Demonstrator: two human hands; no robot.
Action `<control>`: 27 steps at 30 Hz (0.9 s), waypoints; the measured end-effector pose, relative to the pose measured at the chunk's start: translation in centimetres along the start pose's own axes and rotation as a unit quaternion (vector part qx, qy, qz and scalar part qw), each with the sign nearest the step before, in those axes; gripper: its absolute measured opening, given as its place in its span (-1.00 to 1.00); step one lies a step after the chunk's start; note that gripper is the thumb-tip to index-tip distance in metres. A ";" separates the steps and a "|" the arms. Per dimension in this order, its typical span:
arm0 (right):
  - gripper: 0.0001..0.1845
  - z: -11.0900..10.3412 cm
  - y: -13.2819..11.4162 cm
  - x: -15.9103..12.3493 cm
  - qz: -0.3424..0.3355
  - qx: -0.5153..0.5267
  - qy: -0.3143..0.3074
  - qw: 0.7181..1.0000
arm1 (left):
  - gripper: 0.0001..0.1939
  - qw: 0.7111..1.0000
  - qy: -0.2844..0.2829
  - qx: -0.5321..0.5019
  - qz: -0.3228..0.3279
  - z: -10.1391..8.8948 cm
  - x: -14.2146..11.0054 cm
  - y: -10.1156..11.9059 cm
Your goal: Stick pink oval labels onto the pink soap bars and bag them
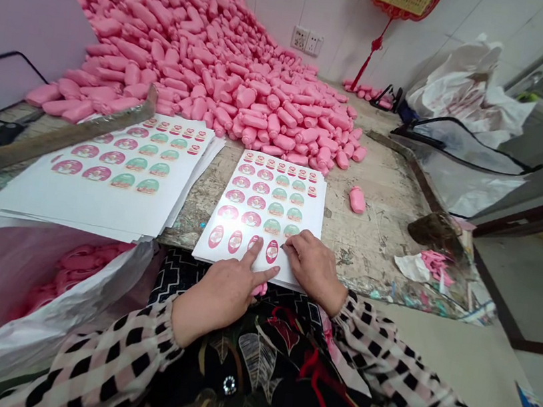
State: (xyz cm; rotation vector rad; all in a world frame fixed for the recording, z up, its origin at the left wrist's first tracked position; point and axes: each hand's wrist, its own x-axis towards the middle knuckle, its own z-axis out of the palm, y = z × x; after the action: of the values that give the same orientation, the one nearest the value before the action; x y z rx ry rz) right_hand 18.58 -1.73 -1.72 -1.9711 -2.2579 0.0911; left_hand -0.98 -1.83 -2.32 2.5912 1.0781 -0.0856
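A sheet of stickers lies on top of a small stack at the table's front edge, with pink and green labels in rows. My left hand rests on its lower edge, index finger and thumb spread beside an oval pink sticker. Beneath that hand the end of a small pink bottle shows, apparently held by the curled fingers; most of it is hidden. My right hand has its fingertips pinched at the right edge of the oval sticker. Whether the sticker's edge is lifted I cannot tell.
A big heap of pink bottles covers the table's back and left. One pink bottle lies alone at right. More sticker sheets lie left under a wooden strip. Further right are another strip and crumpled scraps.
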 end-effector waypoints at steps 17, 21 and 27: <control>-0.78 0.7 0.5 -0.8 -0.013 0.118 0.004 0.993 | -0.40 1.000 -0.002 -0.019 -0.012 0.8 0.3 0.2; -0.80 1.7 -0.4 -1.6 0.051 0.175 0.041 0.982 | -0.38 1.000 0.008 -0.005 -0.003 0.9 0.3 0.3; -0.81 1.6 -1.2 -1.3 0.109 0.184 0.038 0.976 | -0.34 1.000 0.028 0.000 0.004 1.1 0.2 0.4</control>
State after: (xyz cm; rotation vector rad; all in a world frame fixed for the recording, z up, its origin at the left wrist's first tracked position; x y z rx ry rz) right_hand 17.30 -3.11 -3.26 -1.9674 -1.8123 0.4172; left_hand -0.44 -2.32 -3.26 2.6112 1.0873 -0.0107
